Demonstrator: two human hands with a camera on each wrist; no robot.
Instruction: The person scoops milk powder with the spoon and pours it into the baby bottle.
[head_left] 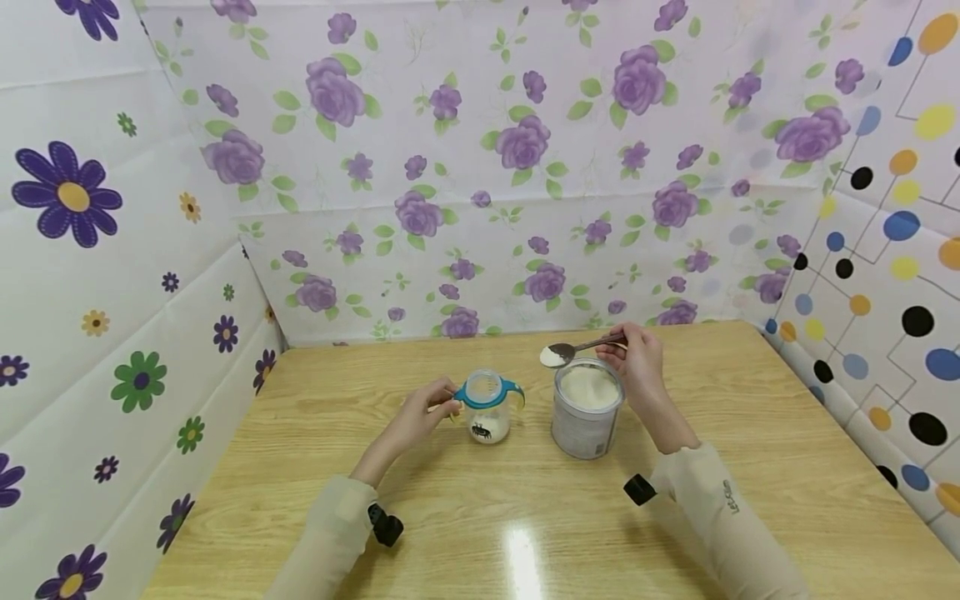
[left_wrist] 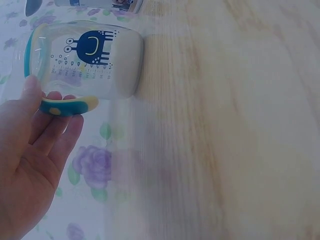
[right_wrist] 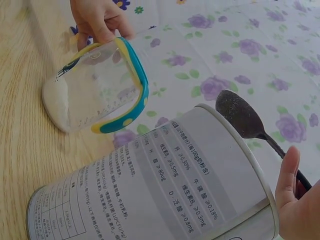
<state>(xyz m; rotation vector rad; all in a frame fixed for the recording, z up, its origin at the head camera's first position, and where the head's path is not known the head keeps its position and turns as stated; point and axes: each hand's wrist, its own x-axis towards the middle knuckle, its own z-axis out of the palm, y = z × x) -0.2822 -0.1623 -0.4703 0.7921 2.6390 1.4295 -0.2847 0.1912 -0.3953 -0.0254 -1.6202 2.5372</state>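
Observation:
My left hand [head_left: 426, 410] grips one blue-and-yellow handle [left_wrist: 70, 106] of a clear baby bottle [head_left: 487, 417], which stands upright on the table. White powder fills the bottle's lower part, under a dark printed cartoon creature. In my right hand [head_left: 636, 360] is a dark spoon [head_left: 564, 350], pinched by its handle and held level above the rim of a milk powder can [head_left: 585, 425]. The spoon's bowl carries a heap of white powder [head_left: 551, 357]. Open at the top, the can shows pale powder inside; its printed label [right_wrist: 150, 175] faces the right wrist camera.
The wooden table [head_left: 480, 508] extends around both containers. A flower-patterned cloth [head_left: 480, 167] hangs behind it, with a daisy-print wall [head_left: 135, 275] at left and a dotted wall [head_left: 870, 275] at right. Black wrist cameras sit on both sleeves.

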